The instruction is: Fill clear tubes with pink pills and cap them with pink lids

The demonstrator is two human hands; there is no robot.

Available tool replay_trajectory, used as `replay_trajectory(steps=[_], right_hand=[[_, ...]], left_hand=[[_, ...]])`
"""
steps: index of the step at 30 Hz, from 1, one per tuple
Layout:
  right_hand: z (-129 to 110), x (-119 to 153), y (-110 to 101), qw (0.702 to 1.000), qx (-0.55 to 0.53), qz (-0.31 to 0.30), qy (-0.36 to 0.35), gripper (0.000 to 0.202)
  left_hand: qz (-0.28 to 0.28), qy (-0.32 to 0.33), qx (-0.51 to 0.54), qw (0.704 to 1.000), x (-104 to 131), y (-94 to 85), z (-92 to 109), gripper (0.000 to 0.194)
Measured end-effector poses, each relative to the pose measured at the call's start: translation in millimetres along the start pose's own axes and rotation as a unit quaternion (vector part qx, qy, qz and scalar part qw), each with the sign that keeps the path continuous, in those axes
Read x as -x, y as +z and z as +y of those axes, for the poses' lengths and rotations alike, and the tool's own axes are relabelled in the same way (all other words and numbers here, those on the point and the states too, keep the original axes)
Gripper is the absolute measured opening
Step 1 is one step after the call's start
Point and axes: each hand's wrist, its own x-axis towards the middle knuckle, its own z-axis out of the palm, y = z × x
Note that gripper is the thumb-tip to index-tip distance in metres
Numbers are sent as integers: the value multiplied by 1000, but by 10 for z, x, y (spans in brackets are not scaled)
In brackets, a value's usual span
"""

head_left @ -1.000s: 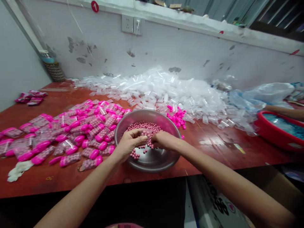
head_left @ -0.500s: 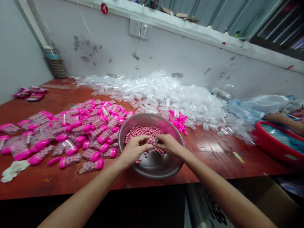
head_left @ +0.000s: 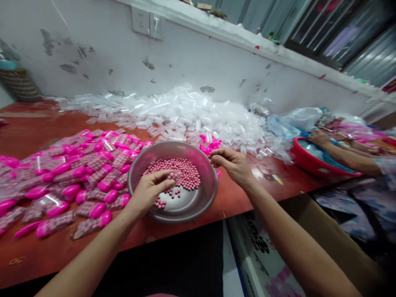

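Note:
A metal bowl holding many small pink beads stands near the table's front edge. Over its left part, my left hand pinches a small clear container with pink beads in it. My right hand is above the bowl's right rim, beside a small heap of bright pink caps; its thumb and forefinger are drawn close together, and whatever is between them is too small to make out. Left of the bowl lie many filled clear containers with pink caps.
A large pile of clear empty containers lies along the wall. At the right, another person's hand is at a red basin with blue beads. A woven holder stands at the far left.
My right hand has left the clear container and moved right, to the bowl's rim by the pink caps. My left hand still holds the container. The view has shifted to the right.

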Motion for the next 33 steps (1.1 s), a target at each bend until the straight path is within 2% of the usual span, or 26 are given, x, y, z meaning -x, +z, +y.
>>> replay_trajectory(steps=[2,3,6,10,13,16,18,20,22,24,27,29,31,33], right_hand=[[241,47,-233,990,133,-25,32,22],[377,79,-318,976,208,-47,51,22],[768,167,-419,930,347,-86,88,22],[1093,199,-325,922,364,-115,70,26],[1198,197,-263,920,363,-141,50,19],[1231,225,-279,921,365,-127,42,13],[1190,254,-313,927,360,-97,40,18],[1055,276,-319,944,327,-40,35,25],[806,283,-247,963,267,12,13,29],[480,273,-67,975,217,26,-33,30],[39,245,336,969,216,-17,-120,25],[-126,249,576,966,201,-52,-151,28],[-181,276,710,976,144,-100,-132,35],[-169,300,727,985,65,-144,-74,38]], left_hand=[[1,0,-7,1000,19,7,15,39],[-10,-1,-19,1000,26,9,19,38],[-44,-10,-46,998,30,12,19,36],[-12,-20,-9,1000,14,22,11,38],[-5,-21,-2,1000,16,34,14,39],[-18,-18,1,1000,31,39,18,38],[-41,-20,13,999,34,38,15,36],[-53,-18,33,998,26,33,6,34],[-68,-13,44,997,15,28,-7,33],[-96,-6,46,994,8,21,-21,32],[-122,9,52,991,14,2,-39,31],[-122,13,68,990,30,-14,-45,31],[-103,11,96,990,49,-28,-42,31],[-95,10,115,989,64,-34,-31,30]])
